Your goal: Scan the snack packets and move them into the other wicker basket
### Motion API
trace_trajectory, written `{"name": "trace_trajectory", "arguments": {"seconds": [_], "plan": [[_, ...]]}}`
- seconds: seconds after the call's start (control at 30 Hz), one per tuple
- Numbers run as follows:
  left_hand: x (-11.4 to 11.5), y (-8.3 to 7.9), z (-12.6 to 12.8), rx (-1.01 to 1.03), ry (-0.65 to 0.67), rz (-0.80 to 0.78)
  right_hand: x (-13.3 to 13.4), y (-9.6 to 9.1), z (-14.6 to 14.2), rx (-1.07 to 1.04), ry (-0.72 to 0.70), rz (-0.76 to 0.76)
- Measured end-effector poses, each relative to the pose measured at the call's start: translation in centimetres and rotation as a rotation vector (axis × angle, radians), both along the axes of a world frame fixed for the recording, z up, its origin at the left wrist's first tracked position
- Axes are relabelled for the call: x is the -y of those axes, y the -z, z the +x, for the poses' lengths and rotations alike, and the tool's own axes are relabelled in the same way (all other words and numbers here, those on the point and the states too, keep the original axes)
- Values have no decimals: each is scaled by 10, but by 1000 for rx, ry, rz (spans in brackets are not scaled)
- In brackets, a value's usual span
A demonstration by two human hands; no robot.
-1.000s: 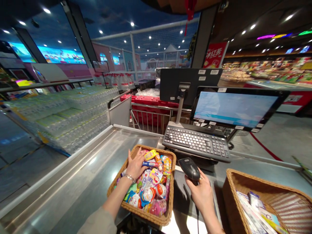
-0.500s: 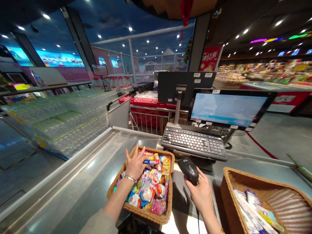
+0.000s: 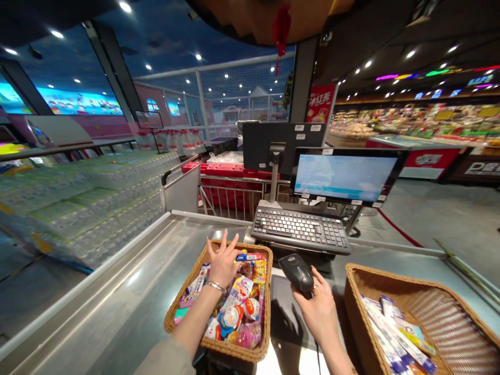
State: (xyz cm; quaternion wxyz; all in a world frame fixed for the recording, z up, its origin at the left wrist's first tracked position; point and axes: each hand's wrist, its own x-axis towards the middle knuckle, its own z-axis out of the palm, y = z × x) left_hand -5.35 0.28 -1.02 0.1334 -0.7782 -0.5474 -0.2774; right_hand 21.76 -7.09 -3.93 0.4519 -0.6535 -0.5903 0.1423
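Lifted a little since a moment ago, her left hand (image 3: 223,263) now hovers with fingers spread wide over the far end of the woven wicker basket (image 3: 258,352), holding nothing, its palm hiding whatever lies beneath. That basket brims with bright candy packets and foil eggs (image 3: 242,307). Her right hand (image 3: 319,311) grips a smooth black barcode scanner (image 3: 296,271), its handle covered; beside it a second wicker basket (image 3: 437,297), cut off by the edge, holds flat packets (image 3: 392,338).
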Motion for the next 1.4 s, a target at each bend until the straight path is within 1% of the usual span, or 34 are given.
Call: {"name": "trace_trajectory", "arguments": {"seconds": [0.23, 0.4, 0.57, 0.73, 0.9, 1.03, 1.23, 1.4], "plan": [[-5, -5, 22, 14, 50, 36, 8, -7, 6, 25, 4, 20], [-9, -5, 33, 14, 93, 55, 13, -11, 9, 31, 15, 43], [-11, -8, 45, 27, 112, 74, 18, -18, 11, 60, 3, 91], [-12, -11, 56, 48, 133, 98, 21, -24, 11, 84, 8, 104], [-16, -11, 65, 69, 143, 98, 25, -28, 13, 135, 30, 105], [-17, -11, 72, 67, 161, 106, 27, -30, 15, 169, 30, 90], [-18, -11, 78, 52, 182, 124, 25, -25, 23, 202, -23, 49], [-19, -10, 78, 48, 182, 111, 28, -31, 19, 201, 8, 70]]}}
